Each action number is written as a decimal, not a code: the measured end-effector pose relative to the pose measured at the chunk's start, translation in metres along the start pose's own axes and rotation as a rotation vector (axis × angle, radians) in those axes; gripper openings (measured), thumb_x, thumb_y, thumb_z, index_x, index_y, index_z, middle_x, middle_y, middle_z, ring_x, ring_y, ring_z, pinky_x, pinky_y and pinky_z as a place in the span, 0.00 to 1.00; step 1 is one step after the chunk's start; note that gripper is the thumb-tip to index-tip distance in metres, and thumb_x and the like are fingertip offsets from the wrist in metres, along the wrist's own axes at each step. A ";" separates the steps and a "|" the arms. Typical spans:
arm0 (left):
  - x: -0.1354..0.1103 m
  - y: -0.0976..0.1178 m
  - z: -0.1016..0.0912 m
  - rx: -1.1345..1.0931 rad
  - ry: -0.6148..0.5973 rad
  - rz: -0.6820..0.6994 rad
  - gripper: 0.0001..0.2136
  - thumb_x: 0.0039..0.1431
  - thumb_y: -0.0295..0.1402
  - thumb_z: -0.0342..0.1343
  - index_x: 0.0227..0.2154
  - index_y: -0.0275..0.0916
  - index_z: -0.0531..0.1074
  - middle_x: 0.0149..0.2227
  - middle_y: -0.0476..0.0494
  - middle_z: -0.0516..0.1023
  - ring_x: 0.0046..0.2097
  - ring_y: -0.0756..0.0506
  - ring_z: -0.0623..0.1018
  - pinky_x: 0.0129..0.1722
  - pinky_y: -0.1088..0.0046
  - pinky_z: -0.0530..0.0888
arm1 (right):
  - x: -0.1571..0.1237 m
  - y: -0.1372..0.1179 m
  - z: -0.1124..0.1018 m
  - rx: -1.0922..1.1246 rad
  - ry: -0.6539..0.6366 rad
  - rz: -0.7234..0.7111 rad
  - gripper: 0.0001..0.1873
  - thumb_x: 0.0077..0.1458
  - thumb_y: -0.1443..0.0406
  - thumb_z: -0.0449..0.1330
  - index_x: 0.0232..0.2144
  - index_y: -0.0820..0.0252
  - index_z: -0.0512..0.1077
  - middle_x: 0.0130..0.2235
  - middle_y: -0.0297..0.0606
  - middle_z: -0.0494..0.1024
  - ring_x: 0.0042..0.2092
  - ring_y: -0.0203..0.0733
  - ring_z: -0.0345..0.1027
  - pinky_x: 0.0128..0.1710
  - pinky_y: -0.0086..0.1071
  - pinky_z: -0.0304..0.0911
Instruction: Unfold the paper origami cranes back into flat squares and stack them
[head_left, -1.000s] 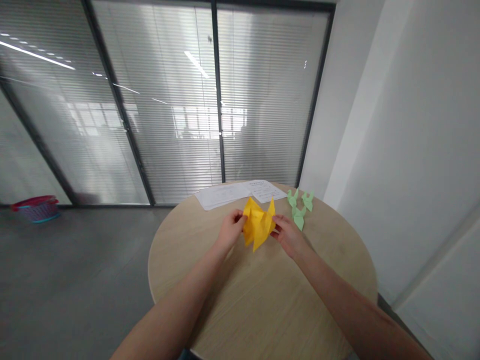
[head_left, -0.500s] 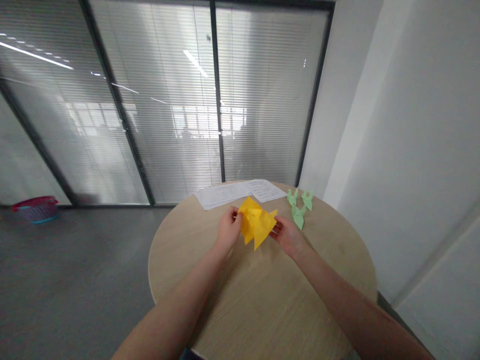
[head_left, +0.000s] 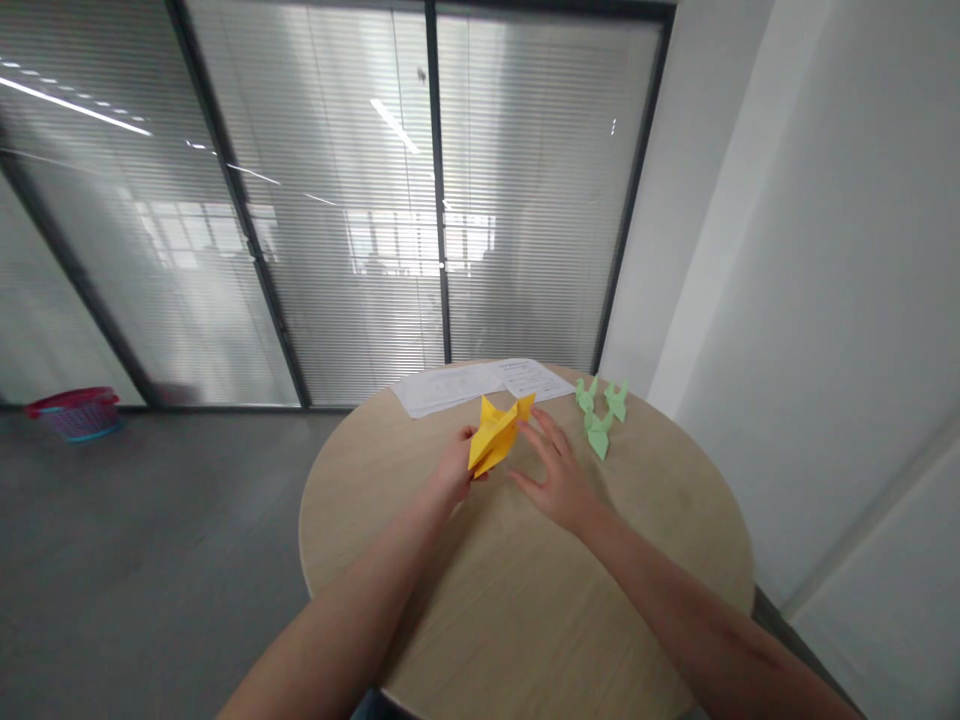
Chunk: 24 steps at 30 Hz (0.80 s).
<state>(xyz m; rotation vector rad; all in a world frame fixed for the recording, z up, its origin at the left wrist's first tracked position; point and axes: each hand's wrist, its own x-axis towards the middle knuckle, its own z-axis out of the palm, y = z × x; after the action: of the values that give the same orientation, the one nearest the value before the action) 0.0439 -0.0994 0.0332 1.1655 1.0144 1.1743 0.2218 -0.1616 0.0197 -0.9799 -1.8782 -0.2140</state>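
A folded yellow paper figure (head_left: 495, 437), with pointed tips standing up, is held above the round table by my left hand (head_left: 455, 466). The fingers of that hand are closed round its left side and partly hidden behind it. My right hand (head_left: 556, 472) is just to the right of the paper, thumb and fingers spread. Its fingertips come close to the paper's right tip; whether they touch it I cannot tell. Three light green origami figures (head_left: 598, 434) stand on the table beyond my right hand.
White printed sheets (head_left: 450, 388) lie along the far edge of the round wooden table (head_left: 525, 600). A red and blue basket (head_left: 75, 413) sits on the floor at far left. Glass panels with blinds (head_left: 360, 330) rise behind the table, and a white wall (head_left: 840, 350) stands to the right.
My right hand has let go of the yellow paper and spread its fingers. The paper has turned in my left hand, from broad side facing me to a narrower, tilted view.
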 end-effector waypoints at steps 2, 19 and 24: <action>-0.002 -0.002 0.003 0.012 -0.038 0.019 0.14 0.47 0.40 0.62 0.33 0.40 0.67 0.23 0.49 0.73 0.22 0.49 0.72 0.17 0.79 0.62 | -0.001 -0.003 0.003 -0.019 -0.053 -0.004 0.34 0.58 0.59 0.63 0.65 0.48 0.60 0.70 0.43 0.54 0.70 0.53 0.47 0.68 0.55 0.47; 0.001 -0.012 0.017 0.234 -0.003 0.409 0.19 0.43 0.28 0.67 0.39 0.39 0.69 0.39 0.45 0.77 0.38 0.47 0.77 0.37 0.71 0.74 | -0.002 0.015 0.006 0.019 0.084 0.178 0.25 0.52 0.69 0.60 0.53 0.52 0.71 0.67 0.44 0.58 0.69 0.53 0.49 0.66 0.53 0.50; 0.002 -0.005 0.013 0.250 0.001 0.351 0.11 0.48 0.26 0.60 0.36 0.38 0.69 0.34 0.47 0.76 0.32 0.48 0.76 0.32 0.73 0.73 | -0.001 0.034 0.002 0.046 0.124 0.178 0.18 0.51 0.70 0.59 0.45 0.53 0.75 0.63 0.44 0.64 0.66 0.51 0.54 0.66 0.54 0.51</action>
<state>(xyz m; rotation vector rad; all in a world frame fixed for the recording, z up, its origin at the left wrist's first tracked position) 0.0572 -0.0993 0.0302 1.5893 1.0032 1.3459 0.2448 -0.1382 0.0093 -1.0710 -1.6661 -0.1218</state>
